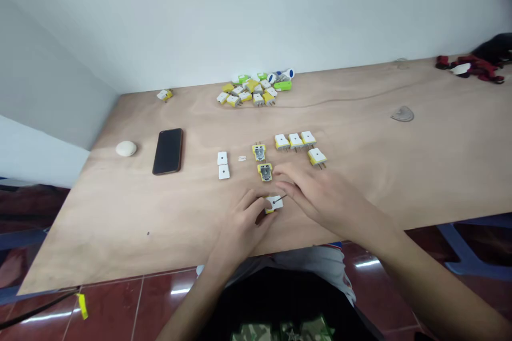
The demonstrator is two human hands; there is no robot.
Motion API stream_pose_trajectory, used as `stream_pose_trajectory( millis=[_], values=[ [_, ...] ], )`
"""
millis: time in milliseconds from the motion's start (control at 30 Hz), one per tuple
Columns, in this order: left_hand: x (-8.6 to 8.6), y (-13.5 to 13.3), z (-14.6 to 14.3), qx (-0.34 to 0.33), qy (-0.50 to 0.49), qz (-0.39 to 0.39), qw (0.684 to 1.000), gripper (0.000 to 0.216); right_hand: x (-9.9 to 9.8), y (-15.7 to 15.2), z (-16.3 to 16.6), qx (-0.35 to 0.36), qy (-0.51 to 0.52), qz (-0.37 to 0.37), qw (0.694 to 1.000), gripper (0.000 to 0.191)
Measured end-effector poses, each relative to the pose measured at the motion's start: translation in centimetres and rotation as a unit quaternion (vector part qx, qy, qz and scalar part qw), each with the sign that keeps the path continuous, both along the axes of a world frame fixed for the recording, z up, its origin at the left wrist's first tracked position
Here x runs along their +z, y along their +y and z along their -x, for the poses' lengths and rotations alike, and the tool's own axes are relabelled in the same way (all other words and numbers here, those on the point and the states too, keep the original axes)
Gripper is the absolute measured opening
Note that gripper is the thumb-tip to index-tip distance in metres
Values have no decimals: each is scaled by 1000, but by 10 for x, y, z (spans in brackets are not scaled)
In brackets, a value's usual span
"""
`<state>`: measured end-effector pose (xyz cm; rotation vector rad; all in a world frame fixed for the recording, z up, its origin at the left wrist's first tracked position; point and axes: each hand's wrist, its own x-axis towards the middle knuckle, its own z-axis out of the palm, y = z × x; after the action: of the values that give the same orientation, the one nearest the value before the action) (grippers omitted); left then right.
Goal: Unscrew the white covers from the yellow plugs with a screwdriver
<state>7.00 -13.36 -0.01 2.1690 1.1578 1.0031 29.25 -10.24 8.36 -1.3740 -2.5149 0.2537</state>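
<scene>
Near the front edge of the table, my left hand is closed on a white and yellow electric plug, pinning it to the wood. My right hand is pinched around a screwdriver; its thin dark shaft slants to the middle of the plug's white cover, and its handle is hidden by the fingers. Just beyond are two opened plug halves with grey insides. Left of these lie two small white strips and two white plug covers.
Several closed plugs stand to the right of the opened halves. A heap of plugs lies by the wall, with a single plug farther left. A phone, a white egg-shaped object and a grey flat piece also rest on the table.
</scene>
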Motion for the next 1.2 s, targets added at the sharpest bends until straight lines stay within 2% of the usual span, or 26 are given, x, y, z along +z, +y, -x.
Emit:
stream_pose_trajectory(
  millis=[200, 400, 533, 600, 767, 900, 1100, 1200],
  values=[
    [-1, 0, 0, -3, -3, -33, 999, 11, 8, -1, 1, 98, -2, -17, 995, 33],
    [-1, 1, -1, -3, -4, -61, 998, 11, 5, 2, 2, 24, 2, 25, 999, 25],
    [-1, 1, -2, -11, -11, -58, 998, 13, 9, 2, -2, 73, 37, 40, 996, 35],
    [0, 1, -1, -9, -8, -60, 998, 13, 10, 2, -2, 84, 44, 39, 995, 34],
    [-1, 1, -1, -7, -10, -63, 998, 12, 9, 3, 1, 47, 36, 30, 998, 29],
    [0, 0, -1, -8, -21, -50, 998, 15, 10, 3, 1, 76, 65, 39, 994, 34],
    [1, 0, -1, -11, -20, -42, 999, 15, 7, 6, 1, 34, 58, 44, 997, 30],
    [0, 0, -1, -10, -20, -39, 999, 15, 6, 7, 2, 59, 76, 44, 994, 35]
  ],
)
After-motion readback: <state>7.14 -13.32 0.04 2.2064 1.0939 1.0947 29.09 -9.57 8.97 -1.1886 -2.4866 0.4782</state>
